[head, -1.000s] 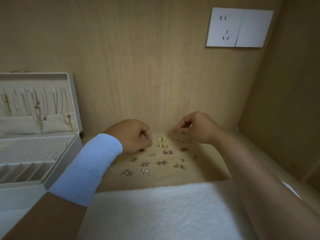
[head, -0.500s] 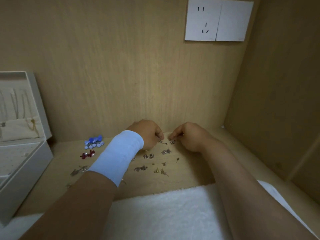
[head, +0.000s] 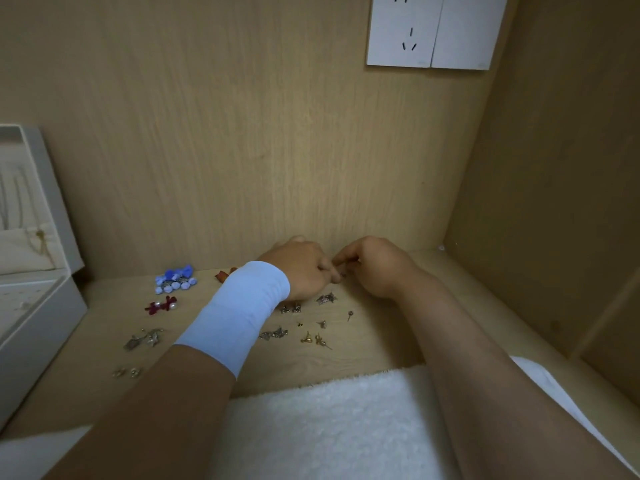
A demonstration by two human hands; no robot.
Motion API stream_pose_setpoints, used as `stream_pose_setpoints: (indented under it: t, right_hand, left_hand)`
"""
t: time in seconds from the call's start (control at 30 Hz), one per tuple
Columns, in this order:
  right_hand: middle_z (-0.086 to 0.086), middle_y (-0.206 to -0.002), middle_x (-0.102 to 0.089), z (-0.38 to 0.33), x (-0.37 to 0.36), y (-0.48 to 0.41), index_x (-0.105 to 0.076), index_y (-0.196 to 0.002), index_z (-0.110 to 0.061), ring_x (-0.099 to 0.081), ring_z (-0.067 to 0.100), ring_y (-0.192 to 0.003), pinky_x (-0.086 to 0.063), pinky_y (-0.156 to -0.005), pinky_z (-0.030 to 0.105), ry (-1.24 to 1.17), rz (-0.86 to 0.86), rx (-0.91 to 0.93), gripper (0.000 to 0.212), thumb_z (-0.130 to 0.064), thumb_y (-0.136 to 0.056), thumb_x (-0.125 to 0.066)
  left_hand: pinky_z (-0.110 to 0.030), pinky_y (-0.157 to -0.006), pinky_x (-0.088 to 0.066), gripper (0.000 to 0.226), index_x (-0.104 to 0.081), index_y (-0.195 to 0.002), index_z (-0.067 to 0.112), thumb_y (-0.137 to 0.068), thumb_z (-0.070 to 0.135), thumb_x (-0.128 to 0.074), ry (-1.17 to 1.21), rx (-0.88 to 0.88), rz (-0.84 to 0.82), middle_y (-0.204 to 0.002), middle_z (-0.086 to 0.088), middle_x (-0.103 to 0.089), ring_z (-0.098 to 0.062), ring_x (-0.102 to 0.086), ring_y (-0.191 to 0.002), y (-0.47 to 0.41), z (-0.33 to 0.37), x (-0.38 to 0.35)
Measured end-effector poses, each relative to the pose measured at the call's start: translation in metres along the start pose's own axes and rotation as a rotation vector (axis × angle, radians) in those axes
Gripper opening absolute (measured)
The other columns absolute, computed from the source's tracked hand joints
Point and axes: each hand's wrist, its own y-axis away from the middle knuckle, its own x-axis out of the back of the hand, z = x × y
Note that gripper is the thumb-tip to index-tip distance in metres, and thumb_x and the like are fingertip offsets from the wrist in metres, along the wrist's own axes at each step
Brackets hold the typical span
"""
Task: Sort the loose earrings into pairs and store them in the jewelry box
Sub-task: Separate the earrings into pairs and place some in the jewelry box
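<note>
Blue-sleeved left hand and right hand pinch a tiny earring.

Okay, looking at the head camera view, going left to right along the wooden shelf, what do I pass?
jewelry box → blue bow earrings → left hand → right hand → side wall panel
</note>
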Motion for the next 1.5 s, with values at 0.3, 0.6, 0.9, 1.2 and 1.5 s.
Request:
stream_pose_setpoints:
  t: [0.3, 0.6, 0.9, 1.2, 1.5]
  right_hand:
    - [-0.009, -0.105, -0.073, -0.003, 0.001, 0.002, -0.078, -0.095, -0.033, -0.065, 0.013, -0.101, -0.052, -0.088, 0.030, 0.032, 0.045, -0.002, 0.011, -0.026, -0.088, -0.071]
    - [-0.010, -0.062, -0.065, -0.018, 0.008, 0.010, -0.077, -0.078, -0.015, -0.052, -0.007, -0.047, -0.042, -0.051, 0.013, -0.527, 0.146, -0.050, 0.009, -0.013, -0.087, -0.076]
    - [-0.009, -0.058, -0.063, -0.037, 0.025, 0.025, -0.066, -0.100, -0.015, -0.047, 0.006, -0.043, -0.031, -0.038, 0.018, -0.933, 0.047, -0.177, 0.032, -0.016, -0.076, -0.086]
    - [-0.001, -0.077, -0.073, -0.065, 0.037, 0.031, -0.074, -0.098, -0.014, -0.053, -0.001, -0.045, -0.039, -0.043, 0.014, -0.464, -0.172, 0.026, 0.014, -0.009, -0.085, -0.075]
    - [-0.002, -0.088, -0.077, -0.086, 0.027, 0.031, -0.080, -0.085, -0.024, -0.072, 0.019, -0.091, -0.060, -0.087, 0.043, 0.252, -0.345, 0.023, 0.024, -0.037, -0.066, -0.086]
  left_hand:
    - [-0.040, -0.110, -0.034, 0.034, -0.069, -0.090, 0.053, -0.072, 0.056, -0.040, 0.013, 0.018, 0.063, -0.122, 0.014, -0.054, -0.017, -0.040, -0.127, 0.006, -0.011, 0.004]
    - [-0.035, -0.088, -0.054, 0.019, -0.067, -0.096, 0.033, -0.080, 0.027, -0.074, 0.396, -0.096, 0.325, -0.089, 0.016, -0.068, -0.004, -0.062, -0.080, 0.016, 0.003, 0.012]
    - [-0.036, -0.083, -0.056, 0.018, -0.072, -0.079, 0.035, -0.070, 0.026, -0.084, 0.420, -0.126, 0.421, -0.077, 0.017, -0.070, -0.001, -0.064, -0.072, 0.042, 0.001, 0.026]
    - [-0.017, -0.075, -0.047, 0.009, -0.076, -0.076, 0.035, -0.078, 0.028, -0.080, 0.435, -0.035, 0.444, -0.075, 0.018, -0.072, 0.004, -0.065, -0.075, 0.074, -0.018, 0.029]
    - [-0.012, -0.066, -0.038, 0.022, -0.072, -0.077, 0.037, -0.087, 0.019, -0.064, 0.444, 0.007, 0.429, -0.079, 0.019, -0.064, 0.009, -0.054, -0.064, 0.076, -0.021, 0.026]
